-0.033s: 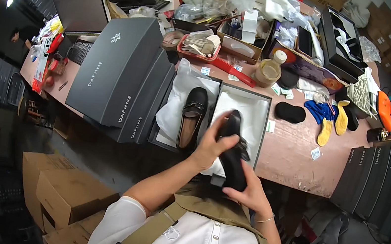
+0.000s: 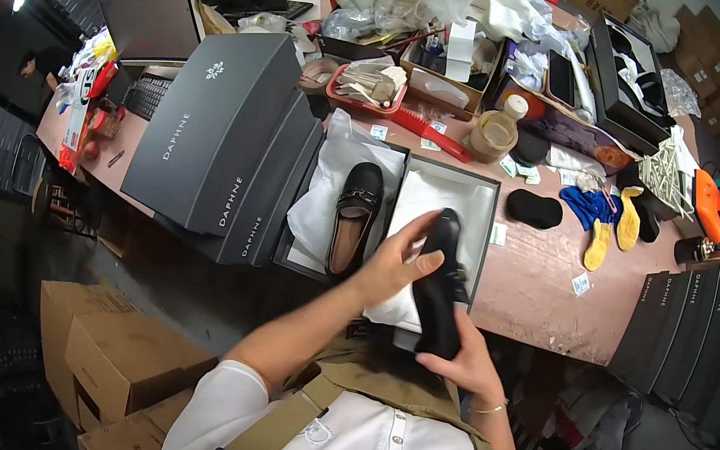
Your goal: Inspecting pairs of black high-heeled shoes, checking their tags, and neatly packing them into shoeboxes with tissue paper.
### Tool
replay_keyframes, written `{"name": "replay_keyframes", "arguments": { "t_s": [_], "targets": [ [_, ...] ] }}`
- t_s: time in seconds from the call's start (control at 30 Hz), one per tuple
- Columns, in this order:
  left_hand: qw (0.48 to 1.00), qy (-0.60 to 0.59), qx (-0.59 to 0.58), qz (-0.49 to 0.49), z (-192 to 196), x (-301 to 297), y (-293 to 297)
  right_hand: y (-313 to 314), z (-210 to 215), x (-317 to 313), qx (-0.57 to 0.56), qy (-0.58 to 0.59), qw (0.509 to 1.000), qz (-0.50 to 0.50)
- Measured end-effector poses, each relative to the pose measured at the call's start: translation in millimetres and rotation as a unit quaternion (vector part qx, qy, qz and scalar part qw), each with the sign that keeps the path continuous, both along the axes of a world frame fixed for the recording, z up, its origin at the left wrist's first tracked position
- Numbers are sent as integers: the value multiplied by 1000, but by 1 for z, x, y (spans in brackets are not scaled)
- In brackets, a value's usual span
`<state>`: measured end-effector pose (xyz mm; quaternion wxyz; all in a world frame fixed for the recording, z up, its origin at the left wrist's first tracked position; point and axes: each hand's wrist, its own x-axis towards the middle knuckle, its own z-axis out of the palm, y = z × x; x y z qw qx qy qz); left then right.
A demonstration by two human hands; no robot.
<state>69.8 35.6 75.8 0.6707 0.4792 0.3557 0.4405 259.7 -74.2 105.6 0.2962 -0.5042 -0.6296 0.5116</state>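
Observation:
A black loafer (image 2: 436, 286) is held on its side in both my hands above the open shoe box. My left hand (image 2: 401, 263) grips it near the toe, thumb across the side. Around the heel end is my right hand (image 2: 463, 357), its thumb underneath. Part of a metal trim shows at the shoe's right edge. The matching black loafer (image 2: 356, 215) lies upright, toe away from me, on white tissue paper (image 2: 315, 205) in the left half of the box. White paper lines the right half (image 2: 491, 207) of the box, partly hidden behind my hands.
Dark grey shoe boxes (image 2: 199, 129) are stacked at the left, and more boxes (image 2: 685, 335) stand at the right table edge. Behind lie a red brush (image 2: 428, 133), a bottle of liquid (image 2: 494, 133), a black pad (image 2: 534, 209) and yellow-blue cloths (image 2: 597, 245). Cardboard cartons (image 2: 121, 353) sit below left.
The held loafer has shifted slightly to the right and turned more upright, with my hands moving along with it. The loafer in the box has stayed put.

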Motion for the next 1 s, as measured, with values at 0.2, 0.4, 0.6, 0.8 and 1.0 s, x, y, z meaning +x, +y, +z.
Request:
{"name": "replay_keyframes", "arguments": {
  "t_s": [0.2,0.4,0.6,0.8,1.0],
  "targets": [
    [748,639,153,98,-11,-96,167,-44,-6,45,-169,307,925,-146],
    [777,554,239,178,-36,-116,210,-34,-6,15,-136,476,843,-211],
    [837,343,324,276,113,-81,148,-23,-44,16,-172,738,649,-62],
    [785,389,467,117,108,-45,82,-23,-20,15,-194,711,675,-31],
    [809,327,481,84,102,-20,0,-25,51,23,-221,489,844,11]
  ]
}}
